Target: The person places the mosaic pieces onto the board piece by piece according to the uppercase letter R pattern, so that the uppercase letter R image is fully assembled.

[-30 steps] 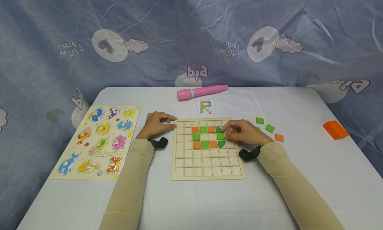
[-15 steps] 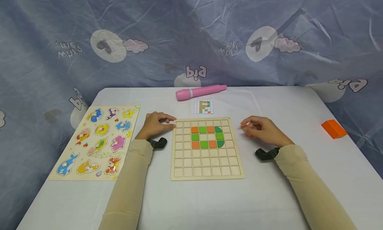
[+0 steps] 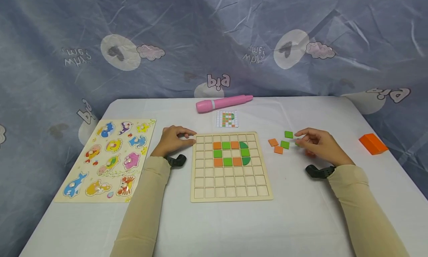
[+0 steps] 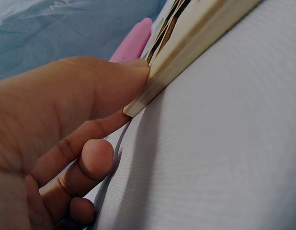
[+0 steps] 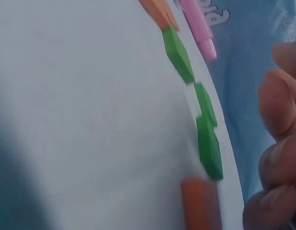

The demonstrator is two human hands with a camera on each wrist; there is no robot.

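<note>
A wooden grid board [image 3: 231, 182] lies flat in the middle, bearing orange and green squares and two dark green rounded pieces set in a closed ring. At its upper left corner my left hand [image 3: 174, 140] pinches the edge; in the left wrist view the thumb [image 4: 124, 81] lies on the board's rim, the index finger against the corner. To the right, my right hand [image 3: 317, 145] hovers with loosely bent fingers among loose tiles, holding nothing. Green tiles [image 3: 285, 144] and orange tiles [image 3: 278, 150] lie left of it; others are partly hidden under the fingers.
A small card [image 3: 227, 118] with a coloured letter R lies behind the board, near a pink pen-like object [image 3: 224, 103]. At left is a sea-animal puzzle board [image 3: 107, 160]. An orange block [image 3: 373, 144] stands at the far right. A patterned cloth [image 3: 187, 45] hangs behind the table.
My right hand has left the dark green piece at the ring's upper right and moved rightward to the loose tiles, uncovering several of them. My left hand has stayed at the board's corner.
</note>
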